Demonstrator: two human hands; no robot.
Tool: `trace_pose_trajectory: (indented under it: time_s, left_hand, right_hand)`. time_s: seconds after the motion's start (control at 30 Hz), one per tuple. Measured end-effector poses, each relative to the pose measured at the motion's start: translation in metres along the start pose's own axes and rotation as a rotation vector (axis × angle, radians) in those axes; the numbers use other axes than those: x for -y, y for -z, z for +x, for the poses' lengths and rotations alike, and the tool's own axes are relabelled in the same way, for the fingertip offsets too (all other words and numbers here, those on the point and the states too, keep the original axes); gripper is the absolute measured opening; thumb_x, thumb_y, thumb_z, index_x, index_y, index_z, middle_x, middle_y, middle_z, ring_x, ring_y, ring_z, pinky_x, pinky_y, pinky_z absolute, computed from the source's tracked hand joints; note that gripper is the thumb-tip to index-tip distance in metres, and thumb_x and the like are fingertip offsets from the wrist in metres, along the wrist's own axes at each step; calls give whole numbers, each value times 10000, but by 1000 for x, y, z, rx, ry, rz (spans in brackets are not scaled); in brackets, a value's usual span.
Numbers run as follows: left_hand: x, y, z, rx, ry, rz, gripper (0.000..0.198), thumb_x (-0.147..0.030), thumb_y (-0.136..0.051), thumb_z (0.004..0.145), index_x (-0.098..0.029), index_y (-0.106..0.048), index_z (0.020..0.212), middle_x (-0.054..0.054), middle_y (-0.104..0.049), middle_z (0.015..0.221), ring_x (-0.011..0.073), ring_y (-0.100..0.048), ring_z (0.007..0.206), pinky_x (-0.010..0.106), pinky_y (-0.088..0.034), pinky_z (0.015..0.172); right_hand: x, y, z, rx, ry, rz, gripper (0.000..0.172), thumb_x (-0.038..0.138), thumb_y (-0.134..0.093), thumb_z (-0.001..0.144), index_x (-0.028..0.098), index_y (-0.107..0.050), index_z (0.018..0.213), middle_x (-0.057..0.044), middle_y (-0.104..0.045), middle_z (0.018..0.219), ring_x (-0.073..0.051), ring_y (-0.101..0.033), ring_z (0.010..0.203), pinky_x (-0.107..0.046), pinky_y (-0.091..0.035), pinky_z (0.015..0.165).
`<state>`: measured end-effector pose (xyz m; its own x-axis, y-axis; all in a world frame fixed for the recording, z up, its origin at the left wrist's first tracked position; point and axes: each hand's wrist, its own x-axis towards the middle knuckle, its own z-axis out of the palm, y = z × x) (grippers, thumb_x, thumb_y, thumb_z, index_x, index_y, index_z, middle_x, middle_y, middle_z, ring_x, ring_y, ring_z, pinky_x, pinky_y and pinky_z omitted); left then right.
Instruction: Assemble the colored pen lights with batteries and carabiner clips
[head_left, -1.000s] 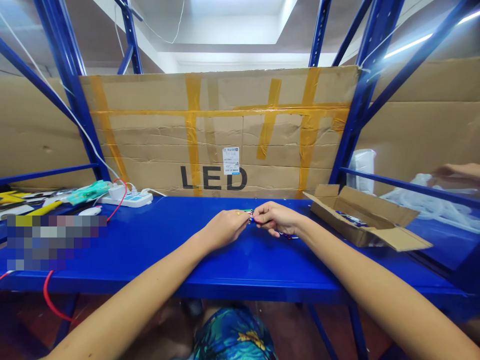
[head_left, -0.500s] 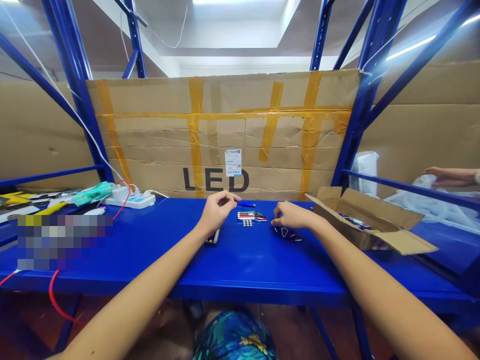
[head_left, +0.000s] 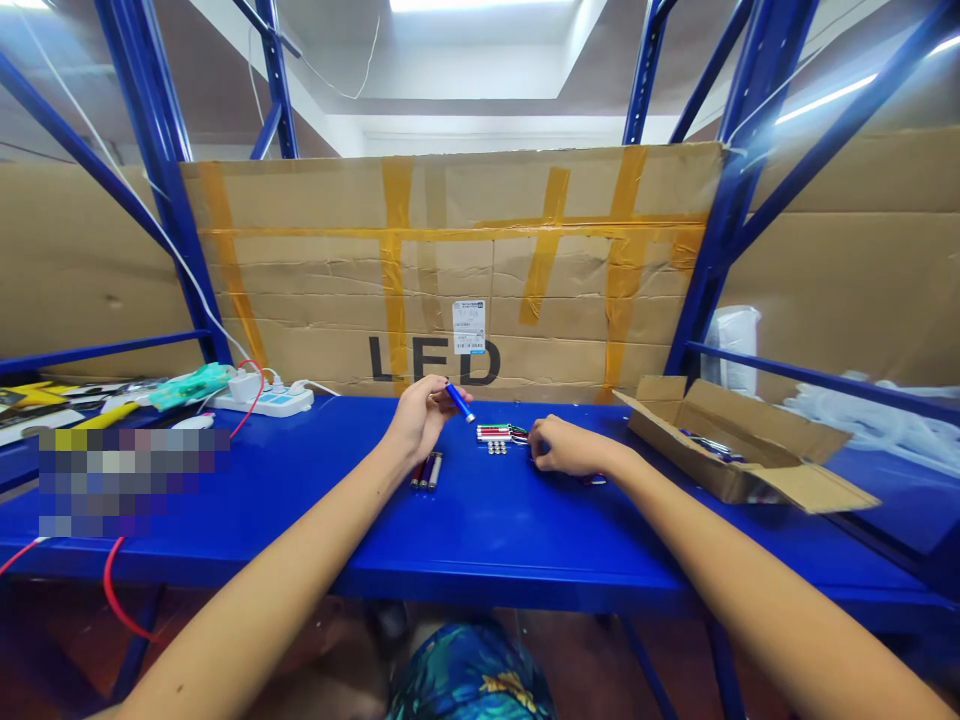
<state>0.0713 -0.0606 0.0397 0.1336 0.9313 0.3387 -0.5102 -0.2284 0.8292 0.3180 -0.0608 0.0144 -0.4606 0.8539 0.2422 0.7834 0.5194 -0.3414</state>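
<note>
My left hand (head_left: 421, 412) pinches a slim blue tube (head_left: 459, 402), lifted above the blue table and tilted down to the right. Below that wrist lie several tubes (head_left: 425, 471) in dark red, dark and silver tones. To the right of the held tube is a row of thin green, red and white sticks (head_left: 493, 433), with several small silver button cells (head_left: 497, 448) in front of it. My right hand (head_left: 559, 445) rests low at the row's right end, fingers curled; whatever they grip is hidden. Dark pieces with pale loops (head_left: 592, 479) are partly covered by it.
An open cardboard box (head_left: 731, 440) holding blue and silver items stands at the right. A white power strip (head_left: 274, 400), cables and tools lie at the left. A tall cardboard sheet (head_left: 330, 280) closes off the back, between blue rack posts (head_left: 697, 280).
My left hand has picked up the blue tube from the table and drawn it slightly left. My right hand has moved left from the dark looped pieces toward the row of sticks.
</note>
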Motion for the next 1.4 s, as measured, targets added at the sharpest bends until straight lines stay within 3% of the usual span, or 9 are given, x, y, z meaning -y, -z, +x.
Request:
trace_pose_trajectory:
  time_s: [0.13, 0.23, 0.3, 0.43, 0.57, 0.73, 0.97, 1.13, 1.4]
  left_hand:
    - [0, -1, 1, -14, 64, 87, 152, -229, -597, 737, -171, -513, 849, -4, -590, 717, 103, -567, 537, 241, -455, 492]
    - [6, -4, 0, 44, 49, 214, 190, -291, -598, 776, -191, -515, 914, -27, -566, 719, 50, -419, 407, 179, -264, 371]
    - [11, -6, -2, 92, 27, 331, 192, -326, -585, 803, -194, -526, 929, -35, -553, 709, 36, -356, 393, 175, -223, 375]
    - [21, -8, -9, 198, -204, 697, 169, -262, -594, 807, -175, -574, 951, -23, -568, 717, 83, -485, 567, 219, -392, 540]
    - [26, -8, -16, 309, -415, 1009, 158, -225, -586, 831, -177, -614, 979, -7, -619, 758, 132, -555, 726, 266, -429, 706]
    - [24, -9, -17, 357, -522, 1104, 89, -228, -560, 868, -178, -631, 849, 24, -687, 849, 153, -604, 785, 276, -436, 747]
    - [23, -12, -19, 276, -620, 1158, 81, -237, -581, 875, -178, -635, 864, 16, -684, 800, 142, -595, 718, 265, -438, 701]
    - [27, -10, -20, 322, -642, 1199, 78, -224, -569, 885, -180, -633, 889, 30, -706, 858, 156, -635, 768, 270, -461, 729]
    - [30, -5, -21, 381, -652, 1258, 104, -226, -535, 908, -181, -628, 910, 43, -707, 890, 173, -653, 815, 288, -477, 764]
  right_hand:
    - [10, 7, 0, -61, 4, -33, 30, 174, -548, 780, 194, -561, 762, -41, -646, 759, -163, -553, 678, -277, -412, 632]
    - [15, 10, 0, -106, 12, 216, 23, 213, -464, 863, 203, -481, 852, -10, -631, 729, -155, -571, 676, -289, -433, 661]
    - [17, 8, 1, -108, 33, 391, 34, 233, -432, 891, 205, -451, 888, 9, -606, 713, -143, -570, 658, -291, -441, 659]
    - [23, 1, 3, -119, 78, 595, 79, 278, -455, 898, 201, -441, 908, 20, -562, 734, -113, -500, 612, -271, -420, 605]
    - [33, -2, 1, -38, 129, 744, 182, 359, -544, 876, 190, -475, 875, 11, -570, 739, -104, -477, 606, -262, -403, 581]
    - [42, 2, -1, 26, 89, 903, 278, 422, -660, 804, 174, -537, 835, -11, -616, 759, -93, -477, 590, -258, -407, 564]
    - [43, 3, 3, -113, 22, 1132, 280, 371, -732, 730, 161, -548, 716, -1, -600, 631, -78, -450, 510, -233, -339, 481]
    - [45, 0, 2, -163, -2, 1103, 255, 324, -714, 729, 170, -522, 667, 24, -554, 555, -68, -408, 464, -221, -313, 449]
    - [48, -5, 2, -236, 65, 794, 158, 259, -607, 748, 201, -477, 678, 77, -453, 457, -80, -385, 406, -222, -286, 423]
